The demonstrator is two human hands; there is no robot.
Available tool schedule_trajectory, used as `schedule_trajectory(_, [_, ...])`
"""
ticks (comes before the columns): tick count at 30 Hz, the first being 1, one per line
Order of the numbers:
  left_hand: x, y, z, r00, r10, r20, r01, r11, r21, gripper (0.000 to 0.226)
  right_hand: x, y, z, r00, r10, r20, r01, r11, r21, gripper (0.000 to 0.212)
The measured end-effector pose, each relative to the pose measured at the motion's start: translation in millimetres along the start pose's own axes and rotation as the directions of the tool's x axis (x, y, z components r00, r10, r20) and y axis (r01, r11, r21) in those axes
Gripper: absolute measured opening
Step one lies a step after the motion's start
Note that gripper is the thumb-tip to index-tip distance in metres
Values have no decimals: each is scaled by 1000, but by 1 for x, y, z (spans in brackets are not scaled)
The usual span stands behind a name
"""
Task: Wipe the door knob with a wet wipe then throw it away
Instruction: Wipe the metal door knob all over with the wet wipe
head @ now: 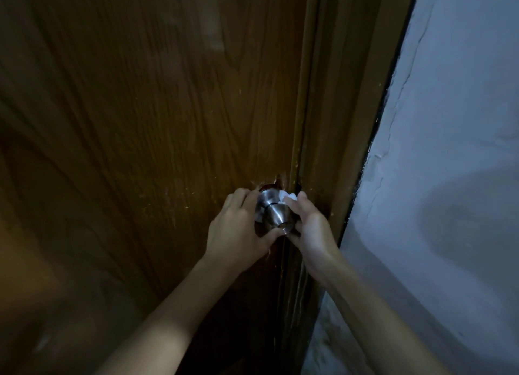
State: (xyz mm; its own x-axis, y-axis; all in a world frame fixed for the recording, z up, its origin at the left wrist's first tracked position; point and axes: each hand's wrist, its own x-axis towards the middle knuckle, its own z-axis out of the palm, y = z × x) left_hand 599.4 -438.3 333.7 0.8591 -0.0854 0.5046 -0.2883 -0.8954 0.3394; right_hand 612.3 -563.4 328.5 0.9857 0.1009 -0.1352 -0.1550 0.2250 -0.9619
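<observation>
Dim wooden door [140, 121] meets a pale wall [449, 121]. Left hand [238, 228] curls around the steel door knob [273, 213], thumb under its tip. Right hand [311, 228] pinches the white wet wipe [287, 196] against the knob's far side, just above its fingers.

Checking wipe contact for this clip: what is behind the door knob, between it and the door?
Behind the door knob, the white wet wipe shows at its upper right, pinched by the right hand. The left hand covers the left side, hiding whatever lies there.
</observation>
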Motion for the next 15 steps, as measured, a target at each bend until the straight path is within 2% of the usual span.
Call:
schedule_trajectory(2, [0, 0, 0, 1000, 3, 2, -3, 1000, -3, 77, 1, 0, 0, 999, 32, 3, -31, 999, -34, 49])
schedule_trajectory(5, [0, 0, 0, 1000, 3, -7, -3, 1000, -9, 76, -1, -3, 1, 995, 95, -20, -92, 987, 130, 49])
schedule_trajectory(7, [1, 0, 1, 1000, 2, -22, -2, 1000, -14, 76, 2, -9, 1, 987, 158, 12, -156, 958, 241, 54])
schedule_trajectory(11, [0, -1, 3, 1000, 1, -29, -2, 1000, -24, 76, 3, -16, -1, 955, 291, 56, -293, 895, 338, 66])
schedule_trajectory(15, [0, 1, 3, 999, 4, -34, -4, 1000, -14, 76, 0, -17, -1, 930, 348, 115, -360, 811, 461, 75])
